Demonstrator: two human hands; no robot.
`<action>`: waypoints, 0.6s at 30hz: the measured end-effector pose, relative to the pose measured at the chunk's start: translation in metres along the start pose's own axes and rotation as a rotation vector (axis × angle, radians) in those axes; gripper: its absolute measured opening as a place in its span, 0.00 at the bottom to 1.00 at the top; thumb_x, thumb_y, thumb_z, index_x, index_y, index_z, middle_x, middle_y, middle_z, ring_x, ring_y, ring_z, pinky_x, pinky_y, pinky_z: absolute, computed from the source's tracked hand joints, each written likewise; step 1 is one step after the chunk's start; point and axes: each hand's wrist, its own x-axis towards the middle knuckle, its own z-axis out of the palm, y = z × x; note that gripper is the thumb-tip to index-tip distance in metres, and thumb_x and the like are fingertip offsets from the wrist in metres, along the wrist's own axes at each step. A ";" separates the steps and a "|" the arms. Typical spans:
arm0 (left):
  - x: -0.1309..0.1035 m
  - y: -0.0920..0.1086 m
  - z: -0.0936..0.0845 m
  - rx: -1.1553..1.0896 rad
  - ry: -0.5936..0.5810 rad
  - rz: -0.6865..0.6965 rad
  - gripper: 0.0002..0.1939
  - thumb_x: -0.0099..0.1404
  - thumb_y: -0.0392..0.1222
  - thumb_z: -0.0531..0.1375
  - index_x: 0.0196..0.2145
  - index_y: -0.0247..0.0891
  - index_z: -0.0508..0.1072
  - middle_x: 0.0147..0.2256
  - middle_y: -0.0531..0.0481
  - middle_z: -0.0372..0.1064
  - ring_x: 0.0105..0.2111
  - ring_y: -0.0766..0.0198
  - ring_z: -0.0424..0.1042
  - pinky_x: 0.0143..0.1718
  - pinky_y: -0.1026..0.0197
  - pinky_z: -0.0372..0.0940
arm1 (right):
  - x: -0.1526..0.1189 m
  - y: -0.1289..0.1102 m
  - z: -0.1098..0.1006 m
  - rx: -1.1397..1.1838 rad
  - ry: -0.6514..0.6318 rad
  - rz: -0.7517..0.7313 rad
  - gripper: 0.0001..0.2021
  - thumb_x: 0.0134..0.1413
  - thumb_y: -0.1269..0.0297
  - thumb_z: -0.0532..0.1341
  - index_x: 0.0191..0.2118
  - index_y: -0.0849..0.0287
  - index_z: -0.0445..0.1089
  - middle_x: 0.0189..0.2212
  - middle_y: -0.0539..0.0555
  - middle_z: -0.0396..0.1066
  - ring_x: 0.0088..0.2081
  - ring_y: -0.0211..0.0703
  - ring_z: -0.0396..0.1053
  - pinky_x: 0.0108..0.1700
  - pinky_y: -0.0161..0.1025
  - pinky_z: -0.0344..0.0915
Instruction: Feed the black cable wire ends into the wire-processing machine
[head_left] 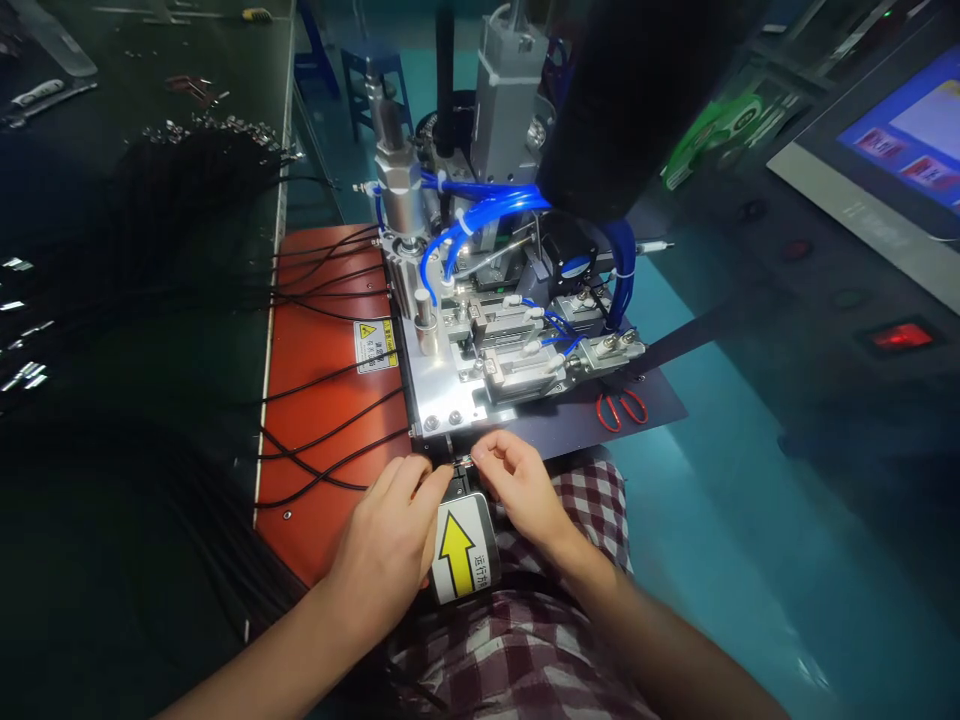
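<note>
Both hands meet at the near edge of a metal machine with blue air tubes. My left hand has its fingers curled and its thumb beside a small metallic part; whatever it grips is hidden. From the other side, my right hand pinches at the same small part with thumb and index finger. Just below them is a white label with a yellow arrow. Thin black cables lie across the orange plate left of the machine.
Red-handled scissors lie on the dark plate right of the hands. A large bundle of black cables covers the left table. A screen and a lit red switch stand at right. Blue stools are behind.
</note>
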 end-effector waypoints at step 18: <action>0.000 -0.003 0.000 -0.104 -0.046 -0.039 0.15 0.64 0.28 0.50 0.46 0.28 0.69 0.36 0.42 0.64 0.36 0.57 0.64 0.35 0.56 0.67 | -0.005 -0.002 0.001 0.174 -0.053 0.077 0.16 0.53 0.52 0.59 0.25 0.59 0.61 0.18 0.44 0.57 0.19 0.32 0.53 0.22 0.32 0.50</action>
